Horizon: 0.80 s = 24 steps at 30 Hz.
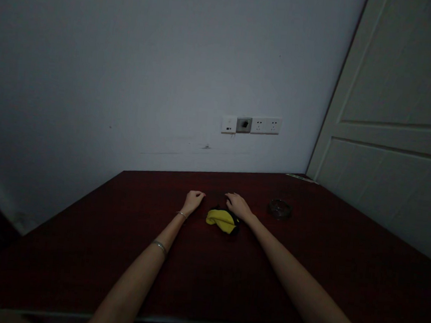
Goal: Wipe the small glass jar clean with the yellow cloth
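Observation:
A small bundle of yellow and black cloth [223, 220] lies crumpled on the dark red table [205, 276]; its exact kind cannot be made out. My right hand [237, 204] rests just behind its right side, fingers stretched out toward the left and apparently holding nothing. It is very near the cloth's black edge, and whether it touches it is unclear. To the left of the cloth, my left hand [194, 201] rests on the table with its fingers curled in, and nothing shows in them. That wrist wears a thin bracelet, with a wider band higher on the forearm.
A round glass ashtray-like dish [280, 208] stands to the right of my right hand. Behind the table is a pale wall with a row of sockets [251, 125]. A white panelled door [396, 122] borders the right side. The room is dim.

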Each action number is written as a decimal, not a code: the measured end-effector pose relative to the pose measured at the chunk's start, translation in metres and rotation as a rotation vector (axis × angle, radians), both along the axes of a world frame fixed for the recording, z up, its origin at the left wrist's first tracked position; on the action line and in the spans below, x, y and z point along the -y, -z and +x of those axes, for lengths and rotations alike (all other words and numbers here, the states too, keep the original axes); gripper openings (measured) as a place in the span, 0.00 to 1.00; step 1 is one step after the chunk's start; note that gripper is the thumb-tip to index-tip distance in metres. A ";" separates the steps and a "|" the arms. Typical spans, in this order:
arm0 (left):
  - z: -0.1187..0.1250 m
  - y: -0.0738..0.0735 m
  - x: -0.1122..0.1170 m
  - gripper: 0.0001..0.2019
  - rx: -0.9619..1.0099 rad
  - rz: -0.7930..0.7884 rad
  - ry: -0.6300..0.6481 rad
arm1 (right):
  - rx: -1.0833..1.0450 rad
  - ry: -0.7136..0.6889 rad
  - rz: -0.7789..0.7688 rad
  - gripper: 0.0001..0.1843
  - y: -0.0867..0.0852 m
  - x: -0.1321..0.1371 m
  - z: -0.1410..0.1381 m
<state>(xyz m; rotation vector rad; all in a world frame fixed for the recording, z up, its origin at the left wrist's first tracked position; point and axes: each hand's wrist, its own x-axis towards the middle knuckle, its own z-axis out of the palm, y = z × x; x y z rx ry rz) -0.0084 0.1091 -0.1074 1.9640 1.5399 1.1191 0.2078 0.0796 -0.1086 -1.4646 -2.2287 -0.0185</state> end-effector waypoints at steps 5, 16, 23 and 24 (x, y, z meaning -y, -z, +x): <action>-0.001 -0.001 0.001 0.12 0.005 -0.004 0.005 | 0.008 0.003 -0.008 0.20 0.001 0.000 0.001; 0.000 -0.002 0.003 0.12 0.028 -0.006 0.007 | -0.073 -0.006 -0.001 0.20 0.003 0.001 0.001; 0.001 -0.006 0.002 0.10 0.102 0.015 -0.016 | -0.240 -0.045 0.091 0.25 -0.030 0.007 0.010; 0.002 -0.008 0.002 0.10 0.118 0.016 -0.020 | -0.266 -0.050 0.110 0.26 -0.038 0.009 0.013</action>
